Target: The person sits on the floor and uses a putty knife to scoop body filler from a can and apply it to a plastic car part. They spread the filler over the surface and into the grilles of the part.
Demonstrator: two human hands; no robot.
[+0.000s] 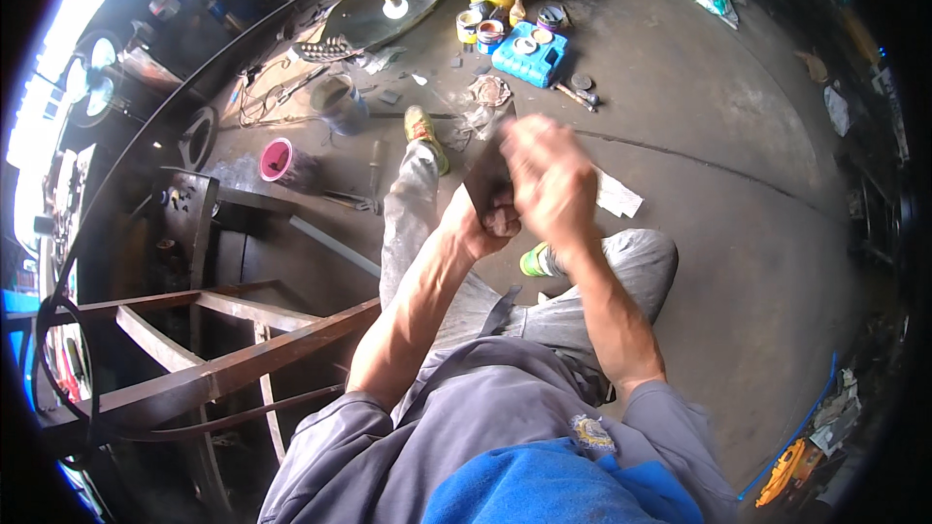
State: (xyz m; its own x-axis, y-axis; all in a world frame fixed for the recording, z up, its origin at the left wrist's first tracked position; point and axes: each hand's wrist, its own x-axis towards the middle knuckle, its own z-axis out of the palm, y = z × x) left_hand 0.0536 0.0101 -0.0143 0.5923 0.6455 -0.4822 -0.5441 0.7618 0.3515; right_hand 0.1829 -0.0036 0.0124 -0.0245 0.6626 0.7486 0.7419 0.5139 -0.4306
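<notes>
the dark plate (488, 180) sits near the centre of the frame, raised above the floor (738, 262) and tilted, with its upper end toward the right hand (553, 170). the left hand (483, 228) has its fingers curled around the plate's lower part. the right hand lies across the upper part, blurred; whether it pinches anything or is only laid on the surface, i cannot tell.

risk one: the plate appears to be steadied by the left hand alone, with no rest visible beneath it. a hard push from the right hand could twist it out of that hold and drop it toward the green shoe (533, 260), just below centre.

risk two: both hands are bare and close together. should the plate's edge be sharp, a slip could cut the fingers; the edge's finish is not readable.

risk three: at upper centre, paint cans (490, 34) stand beside the blue case (532, 60). a stretched foot in the yellow shoe (424, 134) could knock them over.

risk four: a loose cable (254, 107) at upper left and a hammer (580, 97) at upper right of centre could trip anyone standing up.
</notes>
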